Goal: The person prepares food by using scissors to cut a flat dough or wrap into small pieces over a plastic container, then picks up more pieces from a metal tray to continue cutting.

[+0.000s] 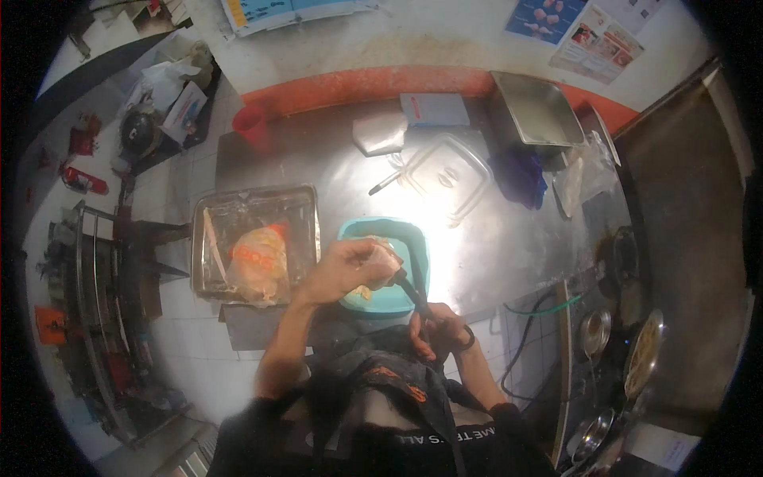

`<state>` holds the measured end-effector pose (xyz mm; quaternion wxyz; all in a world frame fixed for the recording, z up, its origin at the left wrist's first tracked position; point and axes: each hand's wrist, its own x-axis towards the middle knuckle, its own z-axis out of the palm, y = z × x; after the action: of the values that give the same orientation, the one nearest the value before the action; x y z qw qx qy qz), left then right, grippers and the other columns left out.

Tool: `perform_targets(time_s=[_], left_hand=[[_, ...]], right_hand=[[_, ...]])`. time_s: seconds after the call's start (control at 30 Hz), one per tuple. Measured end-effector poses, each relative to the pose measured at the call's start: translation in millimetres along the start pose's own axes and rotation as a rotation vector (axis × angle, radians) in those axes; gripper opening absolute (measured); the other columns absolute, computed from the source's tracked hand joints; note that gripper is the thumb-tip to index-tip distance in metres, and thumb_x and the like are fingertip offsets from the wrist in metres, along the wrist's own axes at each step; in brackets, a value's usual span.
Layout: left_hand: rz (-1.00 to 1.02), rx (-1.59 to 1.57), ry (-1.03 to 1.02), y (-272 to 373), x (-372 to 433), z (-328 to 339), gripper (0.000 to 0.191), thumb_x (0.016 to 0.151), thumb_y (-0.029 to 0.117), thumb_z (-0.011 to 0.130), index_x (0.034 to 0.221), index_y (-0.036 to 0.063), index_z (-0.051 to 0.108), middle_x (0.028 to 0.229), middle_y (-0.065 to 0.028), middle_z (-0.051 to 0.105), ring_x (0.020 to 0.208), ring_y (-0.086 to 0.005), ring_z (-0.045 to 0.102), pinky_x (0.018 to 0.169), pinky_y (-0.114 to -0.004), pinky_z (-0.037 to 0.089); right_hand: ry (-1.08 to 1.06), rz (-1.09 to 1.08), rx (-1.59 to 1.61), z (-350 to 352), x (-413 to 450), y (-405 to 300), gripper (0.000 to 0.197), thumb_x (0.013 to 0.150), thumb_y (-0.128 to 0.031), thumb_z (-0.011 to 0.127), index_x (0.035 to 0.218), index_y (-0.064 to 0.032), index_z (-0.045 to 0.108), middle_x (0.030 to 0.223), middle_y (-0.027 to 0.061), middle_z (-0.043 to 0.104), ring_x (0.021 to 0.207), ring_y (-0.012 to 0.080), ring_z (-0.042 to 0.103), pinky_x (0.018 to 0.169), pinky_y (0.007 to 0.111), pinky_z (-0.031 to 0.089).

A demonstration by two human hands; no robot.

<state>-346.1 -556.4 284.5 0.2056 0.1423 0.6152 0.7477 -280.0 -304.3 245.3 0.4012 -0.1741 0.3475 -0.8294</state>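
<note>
My left hand pinches a small pale piece of what looks like raw meat above a light-teal plastic basin. In my right hand is a pair of scissors, blades apart; a black handle loop shows by the wrist. One blade reaches up to the meat piece, though I cannot tell whether it touches. Some pale yellowish scraps lie in the basin, partly hidden by my left hand. Left of the basin, a metal tray holds a printed plastic bag with pale contents and a long pinkish strip.
On the steel table are a clear lid, a marker pen, a red cup, a deep steel pan, a blue-purple bag and clear plastic bags. Pans stand to the right.
</note>
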Motion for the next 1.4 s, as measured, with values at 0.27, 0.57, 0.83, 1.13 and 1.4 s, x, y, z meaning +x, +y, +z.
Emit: perform_targets(time_s=[0.27,0.57,0.83,1.13,1.4], left_hand=[[-0.197,-0.056,0.100,-1,-1,2,0.024,0.096,0.022,0.069,0.103,-0.0011,0.069,0.081,-0.0057,0.069,0.068,-0.0105,0.067,0.058,-0.023,0.052],[-0.360,0.024,-0.066,-17,-5,7,0.028,0.098,0.029,0.065,0.092,0.0022,0.069,0.070,-0.0003,0.063,0.060,-0.0068,0.061,0.052,-0.022,0.047],[-0.320,0.046,-0.049,-33,-10,-8,0.038,0.102,0.037,0.058,0.082,0.0065,0.065,0.066,0.0073,0.048,0.057,-0.0025,0.042,0.050,-0.021,0.034],[-0.314,0.121,-0.329,-16,-11,-7,0.039,0.101,0.038,0.060,0.092,0.0002,0.068,0.074,0.0072,0.054,0.070,-0.0048,0.046,0.061,-0.025,0.038],[-0.251,0.435,-0.117,-55,-1,4,0.036,0.093,0.026,0.069,0.112,-0.0038,0.065,0.088,-0.0130,0.070,0.088,-0.0161,0.064,0.076,-0.032,0.049]], right_hand=[[0.169,0.066,-0.196,6,4,-8,0.072,0.085,-0.070,0.061,0.102,-0.0008,0.059,0.068,0.0021,0.055,0.056,0.0122,0.056,0.052,0.026,0.047],[0.131,0.064,-0.071,8,15,-5,0.073,0.091,-0.070,0.052,0.106,0.0015,0.058,0.076,0.0099,0.059,0.065,0.0184,0.061,0.057,0.029,0.049],[0.217,0.085,-0.036,2,14,29,0.067,0.091,-0.067,0.054,0.104,-0.0017,0.056,0.062,0.0058,0.054,0.047,0.0137,0.051,0.044,0.025,0.042],[0.247,0.075,0.071,6,17,34,0.059,0.094,-0.062,0.055,0.100,-0.0033,0.054,0.056,0.0033,0.050,0.042,0.0096,0.046,0.040,0.022,0.037],[0.549,-0.271,0.026,-12,7,-1,0.053,0.100,-0.058,0.047,0.101,-0.0048,0.052,0.052,0.0023,0.047,0.036,0.0105,0.042,0.034,0.023,0.035]])
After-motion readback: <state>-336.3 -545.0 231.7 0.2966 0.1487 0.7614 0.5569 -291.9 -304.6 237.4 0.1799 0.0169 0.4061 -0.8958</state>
